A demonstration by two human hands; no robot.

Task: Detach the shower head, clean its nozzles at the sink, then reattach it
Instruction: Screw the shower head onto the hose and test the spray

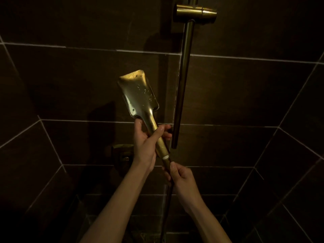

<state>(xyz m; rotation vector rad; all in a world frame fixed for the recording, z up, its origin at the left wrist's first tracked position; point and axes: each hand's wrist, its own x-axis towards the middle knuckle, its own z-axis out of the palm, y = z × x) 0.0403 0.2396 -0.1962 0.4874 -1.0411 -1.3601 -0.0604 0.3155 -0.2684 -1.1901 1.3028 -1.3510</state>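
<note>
A brass, square-faced shower head (138,92) is held up in front of the dark tiled wall, wet with droplets. My left hand (147,142) grips its handle just below the head. My right hand (178,174) pinches the hose connector (166,163) at the handle's lower end, where a white ring shows at the joint. The hose (167,204) hangs straight down from there between my forearms. The nozzle face points away from me and is hidden.
A brass vertical slide rail (184,81) runs down the wall just right of the shower head, with a brass holder (194,14) at its top. A brass wall fitting (122,153) sits low behind my left wrist. Dark tiled walls close in on both sides.
</note>
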